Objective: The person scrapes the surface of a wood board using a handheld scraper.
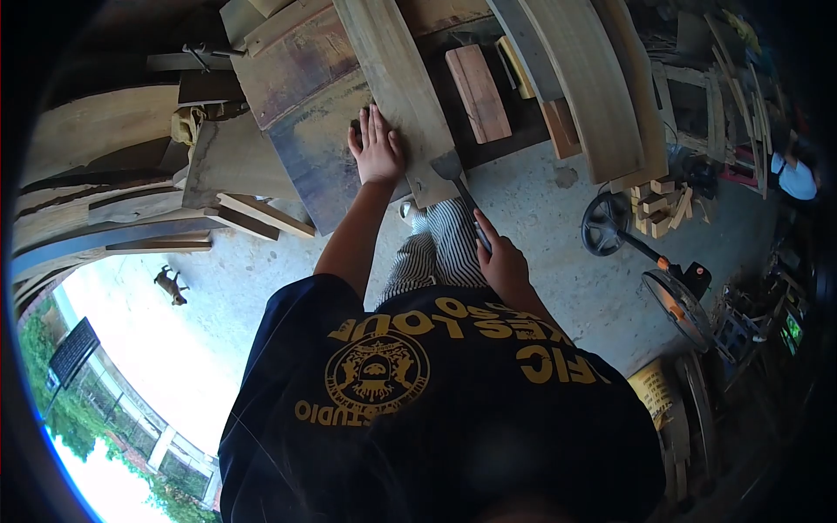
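Note:
A long wooden board runs away from me across the worktable, its near end close to my waist. My left hand lies flat on the board's left edge with its fingers spread. My right hand is wrapped round the handle of a scraper. The scraper's wide, flat blade touches the board's surface near its right edge at the near end. Under my left hand and the board is a dark, stained sheet.
A reddish wood block lies right of the board, with long planks beyond. Stacked boards fill the left. A wheeled machine stands on the right floor, a small dog on the left. Another person is far right.

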Action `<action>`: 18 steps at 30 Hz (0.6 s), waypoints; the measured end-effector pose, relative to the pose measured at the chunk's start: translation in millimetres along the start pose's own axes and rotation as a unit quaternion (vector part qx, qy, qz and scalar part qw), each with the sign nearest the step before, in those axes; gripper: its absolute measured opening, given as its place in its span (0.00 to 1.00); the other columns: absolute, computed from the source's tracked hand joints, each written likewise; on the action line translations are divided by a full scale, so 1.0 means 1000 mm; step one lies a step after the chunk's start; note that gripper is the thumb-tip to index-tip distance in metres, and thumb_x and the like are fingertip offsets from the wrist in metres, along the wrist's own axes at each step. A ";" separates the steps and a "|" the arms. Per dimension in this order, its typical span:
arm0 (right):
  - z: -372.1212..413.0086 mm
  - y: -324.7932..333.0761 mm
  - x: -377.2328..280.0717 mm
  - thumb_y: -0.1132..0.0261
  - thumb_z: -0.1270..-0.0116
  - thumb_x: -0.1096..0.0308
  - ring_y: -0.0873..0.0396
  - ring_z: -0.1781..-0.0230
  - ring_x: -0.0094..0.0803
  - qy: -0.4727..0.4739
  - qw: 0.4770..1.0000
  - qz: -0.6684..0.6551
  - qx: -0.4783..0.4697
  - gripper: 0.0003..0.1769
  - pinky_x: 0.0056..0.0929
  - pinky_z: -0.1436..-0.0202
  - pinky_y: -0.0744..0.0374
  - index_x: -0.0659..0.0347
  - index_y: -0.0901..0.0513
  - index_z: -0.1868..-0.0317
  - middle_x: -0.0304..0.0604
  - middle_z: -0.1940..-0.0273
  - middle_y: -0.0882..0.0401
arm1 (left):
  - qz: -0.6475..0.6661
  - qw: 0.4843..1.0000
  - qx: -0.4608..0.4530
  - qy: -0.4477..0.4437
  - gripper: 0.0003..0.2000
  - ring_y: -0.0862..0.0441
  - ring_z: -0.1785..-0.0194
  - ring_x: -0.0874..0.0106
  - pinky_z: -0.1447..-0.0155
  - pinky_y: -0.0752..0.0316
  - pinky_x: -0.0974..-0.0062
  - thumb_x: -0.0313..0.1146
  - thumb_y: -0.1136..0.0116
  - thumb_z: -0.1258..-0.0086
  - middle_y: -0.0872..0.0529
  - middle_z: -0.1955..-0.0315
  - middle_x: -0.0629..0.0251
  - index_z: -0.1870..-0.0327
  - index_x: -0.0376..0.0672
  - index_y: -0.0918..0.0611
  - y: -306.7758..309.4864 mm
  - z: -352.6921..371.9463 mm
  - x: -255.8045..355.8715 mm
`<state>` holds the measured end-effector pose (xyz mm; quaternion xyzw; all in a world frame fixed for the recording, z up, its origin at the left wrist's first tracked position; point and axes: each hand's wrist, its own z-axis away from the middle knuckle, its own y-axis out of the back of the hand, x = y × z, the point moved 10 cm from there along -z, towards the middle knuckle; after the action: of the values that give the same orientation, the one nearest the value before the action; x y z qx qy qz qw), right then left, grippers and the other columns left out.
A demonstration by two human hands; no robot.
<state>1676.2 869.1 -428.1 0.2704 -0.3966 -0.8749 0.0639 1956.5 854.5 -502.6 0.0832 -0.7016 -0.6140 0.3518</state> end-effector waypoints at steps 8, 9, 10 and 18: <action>0.009 -0.010 0.009 0.41 0.32 0.65 0.18 0.71 0.44 0.025 1.000 -0.005 -0.006 0.36 0.39 0.66 0.19 0.34 0.44 0.27 0.50 0.71 0.21 | -0.013 1.000 -0.001 -0.014 0.30 0.59 0.21 0.66 0.24 0.70 0.53 0.43 0.70 0.26 0.50 0.24 0.62 0.26 0.38 0.49 -0.001 0.002 0.000; -0.005 -0.007 0.000 0.40 0.32 0.65 0.18 0.72 0.44 0.025 1.000 0.009 0.010 0.36 0.39 0.66 0.19 0.34 0.44 0.26 0.50 0.71 0.21 | -0.012 1.000 -0.004 -0.013 0.30 0.59 0.21 0.66 0.24 0.70 0.53 0.43 0.70 0.26 0.50 0.24 0.62 0.26 0.38 0.49 -0.002 0.004 0.001; -0.014 -0.004 -0.006 0.40 0.32 0.65 0.18 0.72 0.43 0.028 0.999 0.025 0.027 0.36 0.39 0.67 0.19 0.34 0.44 0.26 0.50 0.71 0.21 | -0.007 1.000 -0.005 -0.014 0.30 0.59 0.21 0.66 0.24 0.70 0.54 0.43 0.70 0.26 0.49 0.25 0.62 0.26 0.38 0.49 -0.001 0.004 0.002; 0.014 -0.009 0.001 0.40 0.32 0.64 0.18 0.72 0.44 0.001 1.000 -0.010 0.010 0.36 0.40 0.67 0.19 0.33 0.44 0.27 0.50 0.73 0.22 | -0.004 1.000 0.000 -0.017 0.29 0.58 0.21 0.66 0.24 0.69 0.53 0.42 0.71 0.26 0.48 0.25 0.62 0.26 0.37 0.47 0.000 0.002 0.001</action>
<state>1668.9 884.0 -427.8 0.2760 -0.4025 -0.8712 0.0534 1954.7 855.8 -502.2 0.0757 -0.7072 -0.6166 0.3374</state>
